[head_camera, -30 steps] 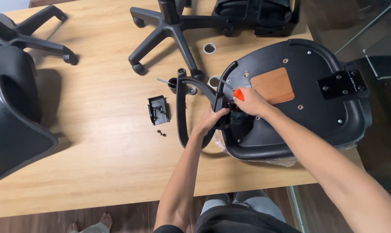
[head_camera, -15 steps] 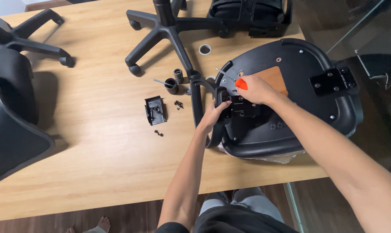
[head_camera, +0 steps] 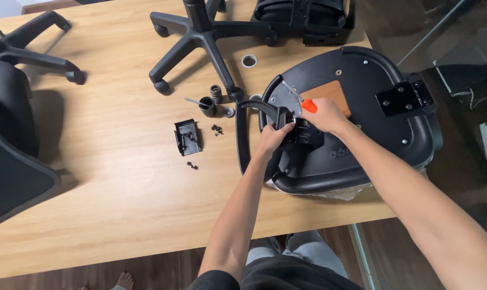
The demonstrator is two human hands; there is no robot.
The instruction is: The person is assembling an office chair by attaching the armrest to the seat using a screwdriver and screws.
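An upturned black chair seat [head_camera: 361, 145] lies on the wooden table [head_camera: 109, 204] at the right. A black armrest [head_camera: 243, 134] stands against its left rim. My left hand [head_camera: 273, 137] grips the armrest's bracket where it meets the seat. My right hand [head_camera: 324, 114] holds a screwdriver with an orange handle [head_camera: 308, 106], its metal shaft slanting up and left over the seat's underside. A brown wooden patch [head_camera: 335, 92] shows just beyond my right hand.
A black five-star wheeled base [head_camera: 206, 37] lies at the top centre, a chair back part [head_camera: 302, 19] behind it. A small black bracket [head_camera: 188, 137], loose screws [head_camera: 217, 129], a spring [head_camera: 216, 94] and a cup-shaped part [head_camera: 207, 106] lie mid-table. Another chair [head_camera: 10, 145] stands at left.
The armrest has swung from lying over the seat's left rim to standing more upright against it. Both hands stay at the bracket; the view has shifted slightly.
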